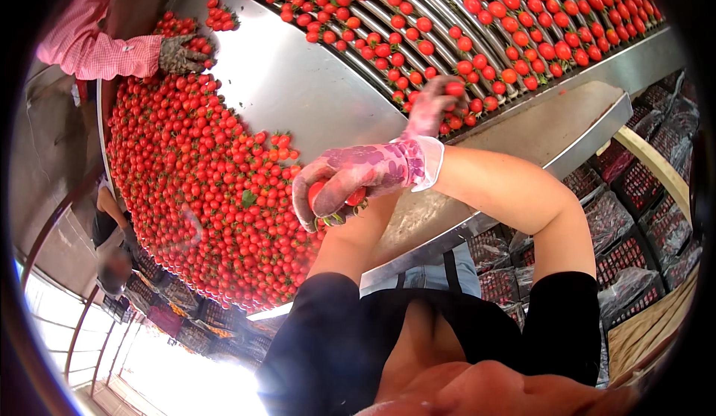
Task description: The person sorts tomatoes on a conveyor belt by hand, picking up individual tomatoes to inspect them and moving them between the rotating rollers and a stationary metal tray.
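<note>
My arms are crossed. My right hand point(350, 181), in a purple-patterned glove with a white cuff, reaches over my left forearm. Its fingers curl around a few red cherry tomatoes point(356, 197) with green stems. Farther out, my gloved left hand point(434, 106) is over the near edge of the metal roller conveyor point(380, 21). Its fingers are bent around a cherry tomato point(454, 89) at the fingertips, slightly blurred. More tomatoes lie in rows between the rollers beside it. Left of my right hand spreads a large heap of cherry tomatoes point(216, 192), with a green leaf on top.
A bare steel sheet point(298, 88) lies between heap and rollers. Along the conveyor's near side runs a metal trough point(552, 129). At upper left, a co-worker's grey-gloved hand point(183, 54) touches the heap. Stacked dark crates point(626, 252) stand at right; another person point(112, 222) is at far left.
</note>
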`<state>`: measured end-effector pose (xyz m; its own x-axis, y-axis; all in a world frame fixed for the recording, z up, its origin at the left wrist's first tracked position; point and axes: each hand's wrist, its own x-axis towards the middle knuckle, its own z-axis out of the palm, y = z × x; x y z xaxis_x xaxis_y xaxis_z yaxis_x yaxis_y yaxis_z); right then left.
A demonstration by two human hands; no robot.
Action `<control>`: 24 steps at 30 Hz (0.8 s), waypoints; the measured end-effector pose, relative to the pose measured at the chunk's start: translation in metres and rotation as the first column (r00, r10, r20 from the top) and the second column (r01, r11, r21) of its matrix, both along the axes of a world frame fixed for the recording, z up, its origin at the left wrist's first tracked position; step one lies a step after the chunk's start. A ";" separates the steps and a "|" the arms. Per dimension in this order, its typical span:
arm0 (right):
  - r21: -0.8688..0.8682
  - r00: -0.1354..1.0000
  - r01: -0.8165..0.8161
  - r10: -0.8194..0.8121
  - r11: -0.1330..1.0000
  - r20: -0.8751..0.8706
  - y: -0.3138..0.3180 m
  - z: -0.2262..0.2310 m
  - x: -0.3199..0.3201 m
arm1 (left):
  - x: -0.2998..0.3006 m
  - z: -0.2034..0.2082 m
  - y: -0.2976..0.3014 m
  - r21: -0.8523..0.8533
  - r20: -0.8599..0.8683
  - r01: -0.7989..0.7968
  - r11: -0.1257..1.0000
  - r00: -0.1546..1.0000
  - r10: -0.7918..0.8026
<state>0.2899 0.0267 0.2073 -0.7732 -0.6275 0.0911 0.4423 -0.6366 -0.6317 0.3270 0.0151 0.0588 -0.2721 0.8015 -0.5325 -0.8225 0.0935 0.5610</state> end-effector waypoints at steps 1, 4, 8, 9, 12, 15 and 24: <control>0.009 1.000 0.017 -0.017 1.000 -0.016 0.000 -0.003 0.001 | -0.008 0.006 -0.010 0.074 0.133 -0.110 0.991 0.986 0.099; 0.006 0.998 0.042 -0.041 0.999 -0.045 -0.006 -0.010 0.004 | -0.043 0.010 -0.043 0.201 0.363 -0.460 0.865 0.855 0.371; -0.078 0.970 -0.114 0.128 0.990 0.206 -0.002 0.012 -0.006 | -0.121 -0.023 -0.079 -0.097 -0.115 -0.487 0.868 0.872 0.476; -0.087 0.964 -0.115 0.133 0.990 0.229 -0.001 0.010 -0.005 | -0.135 -0.015 -0.064 -0.388 -0.307 -0.421 0.820 0.898 0.315; -0.107 0.952 -0.141 0.165 0.984 0.257 -0.005 0.011 -0.008 | -0.165 -0.024 -0.044 -0.470 -0.845 -0.470 0.748 0.484 -0.227; -0.107 0.939 -0.125 0.152 0.986 0.308 -0.002 0.008 -0.004 | -0.167 -0.018 -0.010 -0.748 -0.662 -0.277 0.603 0.381 -0.646; -0.147 0.958 -0.057 0.095 0.988 0.269 -0.009 0.006 0.001 | -0.115 -0.005 -0.008 -0.474 -0.873 -0.364 0.802 0.310 -0.376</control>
